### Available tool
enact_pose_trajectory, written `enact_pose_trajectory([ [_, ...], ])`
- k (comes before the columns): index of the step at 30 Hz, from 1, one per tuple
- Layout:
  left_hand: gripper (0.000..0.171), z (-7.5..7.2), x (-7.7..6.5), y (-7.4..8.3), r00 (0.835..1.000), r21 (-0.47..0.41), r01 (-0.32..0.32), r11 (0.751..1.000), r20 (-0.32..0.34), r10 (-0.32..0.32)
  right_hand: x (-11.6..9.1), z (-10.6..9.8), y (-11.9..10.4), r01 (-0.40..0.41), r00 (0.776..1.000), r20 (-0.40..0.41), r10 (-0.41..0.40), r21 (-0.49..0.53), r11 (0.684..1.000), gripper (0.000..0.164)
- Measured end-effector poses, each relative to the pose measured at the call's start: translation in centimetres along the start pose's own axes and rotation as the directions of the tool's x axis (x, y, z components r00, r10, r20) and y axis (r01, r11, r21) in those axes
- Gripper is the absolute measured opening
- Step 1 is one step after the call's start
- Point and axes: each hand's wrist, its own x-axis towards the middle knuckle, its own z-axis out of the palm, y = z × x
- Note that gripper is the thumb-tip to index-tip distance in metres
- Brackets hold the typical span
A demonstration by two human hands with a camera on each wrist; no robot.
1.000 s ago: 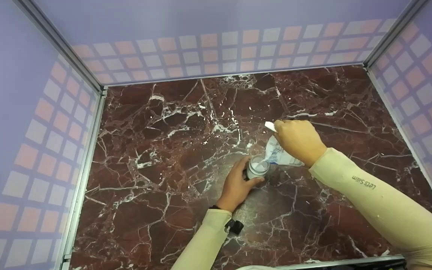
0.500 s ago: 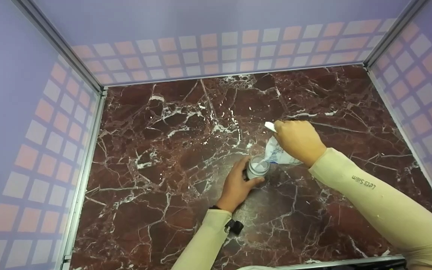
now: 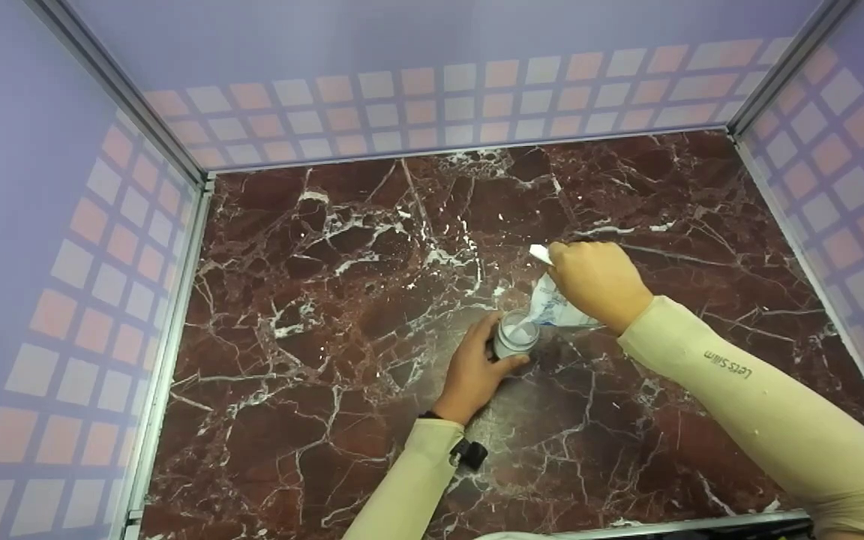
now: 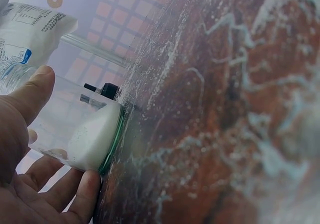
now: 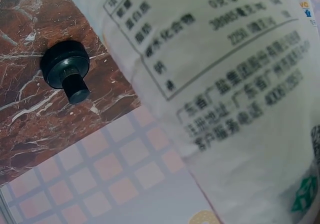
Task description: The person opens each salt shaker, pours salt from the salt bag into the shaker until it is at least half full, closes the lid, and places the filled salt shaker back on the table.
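Note:
My left hand (image 3: 475, 365) holds a clear glass jar (image 3: 503, 346) upright on the marble-patterned surface, thumb and fingers round its sides. In the left wrist view, white salt (image 4: 95, 136) is heaped unevenly in the bottom of the jar. Above and to the right, my right hand (image 3: 601, 281) grips a white printed salt bag (image 3: 563, 309), tilted with its narrow end at the jar's mouth. A white tip pokes out of that fist. Close up in the right wrist view, the bag's printed panel (image 5: 225, 84) fills much of the picture; the right hand is not seen there.
A black round lid with a short stem (image 5: 65, 66) lies on the surface near the bag, hidden in the head view. White specks (image 3: 469, 244) are scattered on the dark red marbled surface (image 3: 289, 427). Panels with tile patterns (image 3: 417, 105) enclose the back and sides.
The bag's lower edge has lifted slightly, and the white salt seen through the jar's mouth has shifted a little. Both hands stay in nearly the same place.

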Motion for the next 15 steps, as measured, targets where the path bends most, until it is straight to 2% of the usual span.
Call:
enact_pose_trajectory([
  [15, 0.085, 0.02, 0.01, -0.06, 1.000, 0.005, -0.009, 1.000, -0.010, 0.009, 0.05, -0.13, -0.03, -0.013, 1.000, 0.017, 0.013, -0.005, 1.000, 0.023],
])
